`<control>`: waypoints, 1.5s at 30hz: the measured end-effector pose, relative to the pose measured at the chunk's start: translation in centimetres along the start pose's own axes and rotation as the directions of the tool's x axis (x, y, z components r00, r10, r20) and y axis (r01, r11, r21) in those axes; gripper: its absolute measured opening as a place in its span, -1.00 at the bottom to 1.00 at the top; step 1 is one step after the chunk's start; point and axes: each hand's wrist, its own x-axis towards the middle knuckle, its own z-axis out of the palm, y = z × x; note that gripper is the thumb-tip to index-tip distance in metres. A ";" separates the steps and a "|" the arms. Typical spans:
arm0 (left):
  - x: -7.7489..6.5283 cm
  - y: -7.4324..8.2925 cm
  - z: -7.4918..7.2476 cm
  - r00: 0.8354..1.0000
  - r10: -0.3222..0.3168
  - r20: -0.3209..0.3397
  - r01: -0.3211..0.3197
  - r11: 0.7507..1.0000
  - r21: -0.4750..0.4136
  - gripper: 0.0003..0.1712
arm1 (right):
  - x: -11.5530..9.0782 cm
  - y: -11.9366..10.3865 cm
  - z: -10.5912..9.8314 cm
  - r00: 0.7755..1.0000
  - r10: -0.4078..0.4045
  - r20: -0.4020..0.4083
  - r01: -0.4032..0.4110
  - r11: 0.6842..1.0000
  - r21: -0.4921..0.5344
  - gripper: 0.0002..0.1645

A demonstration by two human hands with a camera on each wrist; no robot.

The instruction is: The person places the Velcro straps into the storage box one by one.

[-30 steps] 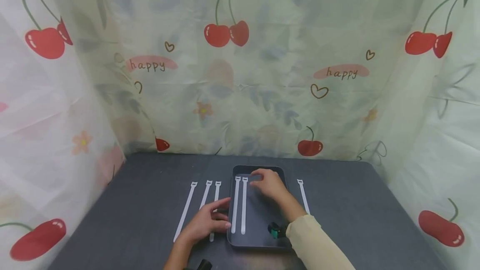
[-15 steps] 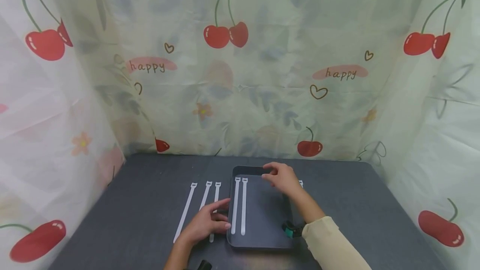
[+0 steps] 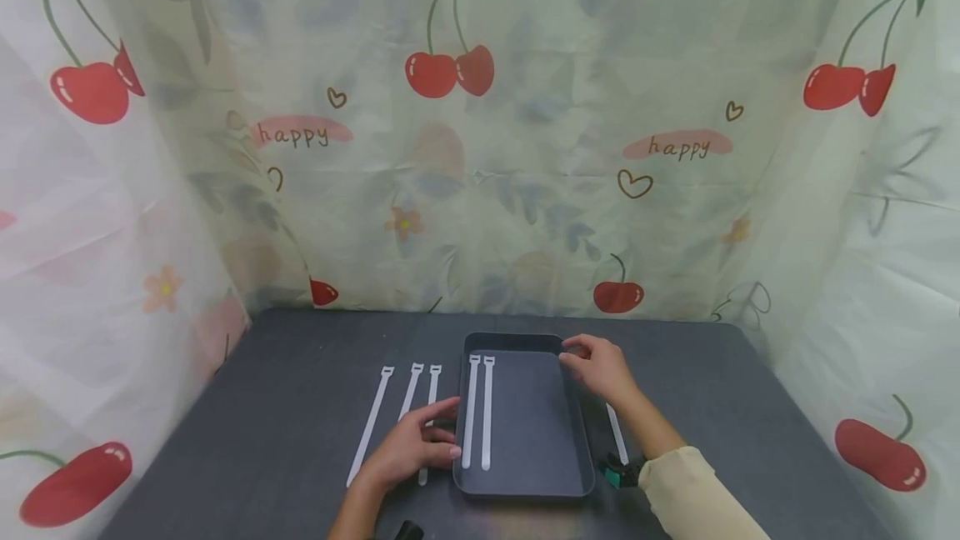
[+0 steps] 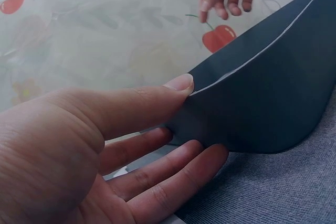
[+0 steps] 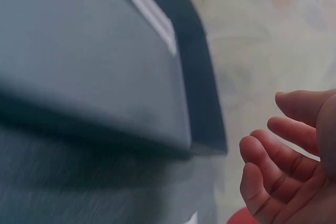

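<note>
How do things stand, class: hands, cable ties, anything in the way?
Left hand touching tray. Right hand empty, near far right corner. Two cable ties in tray, uncovered; left hand partly covers two outside ties.

Two straps (image 3: 487, 413) lie in the tray (image 3: 536, 432), three straps (image 3: 369, 426) left of it, one strap (image 3: 617, 433) right.

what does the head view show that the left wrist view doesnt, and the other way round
Only the head view: the floor of the dark grey rectangular tray, two long flat white straps seen full length on it, another white strap right of it, and the beige cloth sleeve.

Only the left wrist view: the tray's outer side wall close up, with the left hand's fingertips against it.

Both: both hands, the right holding nothing, the tray's rim, and the pale cherry-print curtain.
</note>
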 end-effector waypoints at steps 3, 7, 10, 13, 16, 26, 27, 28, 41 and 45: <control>-0.1 0.0 0.0 1.000 -0.004 -0.001 0.004 1.000 -0.001 -0.11 | -0.1 1.4 -0.1 1.000 0.007 -0.022 -0.008 1.000 -0.023 -0.71; -0.1 0.0 -0.1 1.000 -0.003 -0.005 0.003 1.000 0.003 -0.11 | -0.4 3.4 -0.1 0.999 -0.009 -0.051 0.005 0.997 -0.079 -0.74; -0.1 0.0 -0.1 1.000 0.000 -0.003 0.000 1.000 -0.001 -0.11 | -0.6 4.8 0.0 0.997 -0.028 -0.074 0.019 0.993 -0.119 -0.76; 0.0 0.0 0.0 1.000 -0.002 -0.001 0.002 1.000 -0.009 -0.11 | -0.8 5.9 0.1 0.996 -0.036 -0.087 0.023 0.989 -0.148 -0.77; 0.0 0.0 0.0 1.000 -0.001 0.001 0.001 1.000 -0.010 -0.11 | -0.9 6.8 0.3 0.995 -0.034 -0.091 0.019 0.986 -0.167 -0.74; 0.0 0.0 0.0 1.000 -0.002 0.000 0.002 1.000 -0.010 -0.12 | -1.1 7.9 0.2 0.995 -0.031 -0.098 0.005 0.966 -0.259 -0.65; 0.0 0.0 0.0 1.000 -0.004 0.000 0.004 1.000 -0.011 -0.12 | -1.0 8.0 0.1 0.995 -0.026 -0.098 -0.001 0.964 -0.268 -0.63; 0.0 0.0 0.0 1.000 -0.003 0.001 0.003 1.000 -0.012 -0.11 | -1.0 8.0 0.1 0.995 -0.016 -0.097 -0.011 0.962 -0.273 -0.62; 0.0 0.1 0.0 1.000 -0.013 -0.001 0.013 1.000 0.000 -0.11 | -1.5 7.0 -0.3 0.982 0.169 -0.088 -0.188 0.934 -0.304 -0.52; 0.0 0.2 0.1 1.000 -0.012 -0.001 0.012 1.000 -0.007 -0.11 | -1.8 6.9 -0.3 0.973 0.209 -0.095 -0.228 0.931 -0.285 -0.51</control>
